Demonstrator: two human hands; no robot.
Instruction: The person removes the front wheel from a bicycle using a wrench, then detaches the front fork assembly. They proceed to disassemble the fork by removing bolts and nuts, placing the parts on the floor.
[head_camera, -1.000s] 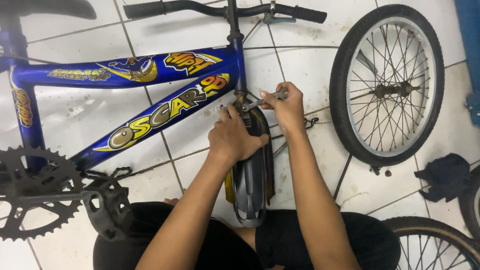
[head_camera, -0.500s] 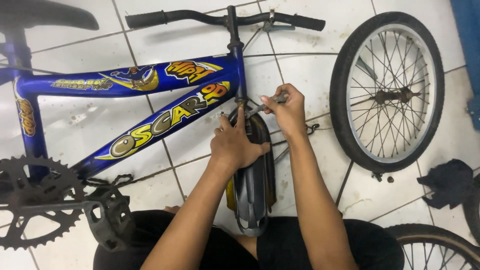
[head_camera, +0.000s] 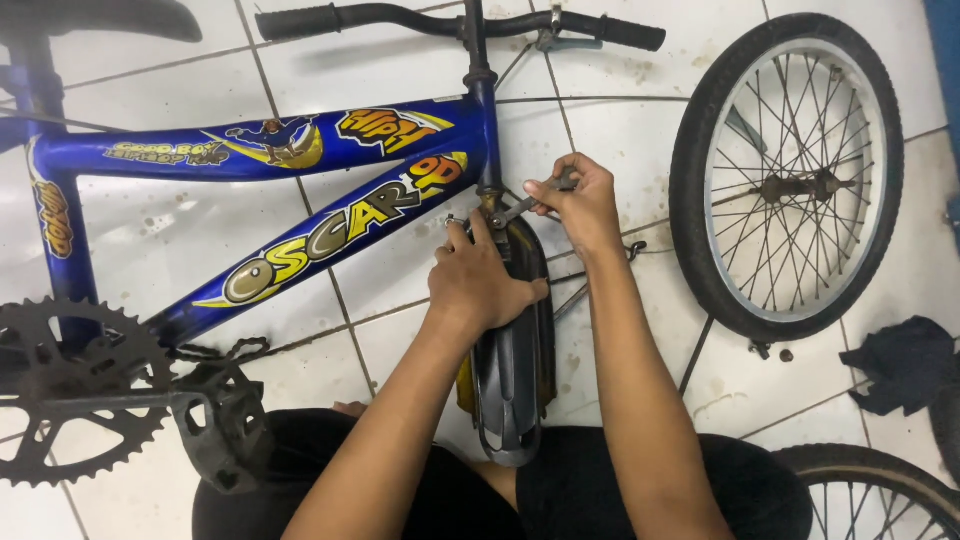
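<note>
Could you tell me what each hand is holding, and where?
Right hand grips a wrench by its handle end; left hand presses the dark fender near its top.

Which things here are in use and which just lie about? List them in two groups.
In use: left hand on the grey mudguard; right hand holding a wrench; blue bike frame.
Lying about: loose wheel, dark cloth, second wheel.

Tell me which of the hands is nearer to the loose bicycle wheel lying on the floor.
Right. The right hand grips a small wrench beside the loose bicycle wheel; the left hand rests on the black mudguard, farther from it.
</note>
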